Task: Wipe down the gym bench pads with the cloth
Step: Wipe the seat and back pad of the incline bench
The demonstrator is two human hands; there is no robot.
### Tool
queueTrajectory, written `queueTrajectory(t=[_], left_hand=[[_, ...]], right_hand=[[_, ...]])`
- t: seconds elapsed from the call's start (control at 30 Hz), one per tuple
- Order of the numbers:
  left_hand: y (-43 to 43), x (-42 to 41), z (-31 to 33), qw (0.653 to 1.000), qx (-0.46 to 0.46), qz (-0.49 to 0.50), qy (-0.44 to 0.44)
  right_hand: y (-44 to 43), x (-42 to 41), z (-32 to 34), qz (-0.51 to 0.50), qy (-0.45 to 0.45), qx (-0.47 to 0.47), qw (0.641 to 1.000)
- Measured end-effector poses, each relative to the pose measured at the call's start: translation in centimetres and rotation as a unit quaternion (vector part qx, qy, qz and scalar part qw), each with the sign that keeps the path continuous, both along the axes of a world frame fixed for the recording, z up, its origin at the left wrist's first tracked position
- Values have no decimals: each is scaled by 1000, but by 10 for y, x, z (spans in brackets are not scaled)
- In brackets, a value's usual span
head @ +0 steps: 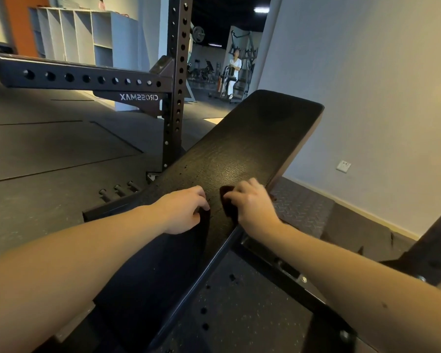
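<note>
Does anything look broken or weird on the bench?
The pad looks worn: its black cover is cracked and wrinkled midway, with small pits near the edge just beyond the left hand. The lettering on the rack reads backwards. Nothing looks spilled.

Bench pad runs from near centre away toward upper right. Both hands rest on its near part: left hand to the left, right hand to the right, on the cloth. Rack upright stands left of the pad, with the shelving unit far behind it. Wall socket lies to the right.
</note>
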State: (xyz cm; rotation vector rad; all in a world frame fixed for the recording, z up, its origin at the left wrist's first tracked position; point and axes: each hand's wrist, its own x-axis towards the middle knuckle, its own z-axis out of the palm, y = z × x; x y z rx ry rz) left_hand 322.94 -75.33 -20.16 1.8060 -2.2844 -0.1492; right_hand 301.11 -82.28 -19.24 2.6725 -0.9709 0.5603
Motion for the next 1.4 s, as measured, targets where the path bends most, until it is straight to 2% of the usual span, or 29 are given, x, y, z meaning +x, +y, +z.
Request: queueTrajectory(t=[0.07,0.2,0.33,0.53,0.6,0.7,0.77,0.93,1.03,1.17,1.27,1.33,1.4], left_hand=[[3,4,-2,1000,1,-5,-14],[7,10,-4,999,13,-23,-27],[6,8,-3,999,18,-20,-25],[6,9,-1,999,34,-18,-34],[8,8,0,998,43,-18,-38],[11,9,-2,998,55,-16,-31],[12,8,-4,998,55,-18,-23],[13,13,-9,999,41,-25,-21],[14,14,-10,999,23,-22,-27],[16,17,-9,999,-9,7,-40],[15,17,-9,999,-13,24,-47],[16,17,-10,999,-12,26,-45],[17,16,-10,999,-8,24,-43]], right_hand=[[8,-1,-11,31,17,3,999],[-3,-6,-3,-29,34,-15,999],[1,-8,-6,-26,63,3,998],[-8,-4,9,-19,107,-41,993],[-27,-3,22,-58,100,-64,991],[-50,2,36,-166,39,-61,984],[-56,4,32,-185,40,-55,980],[-35,6,21,-123,23,-36,991],[9,12,-8,-30,15,-27,999],[39,10,-36,52,53,-11,997],[26,5,-31,101,85,-47,990],[3,3,-17,79,92,-81,989],[-23,0,7,-13,39,-104,994]])
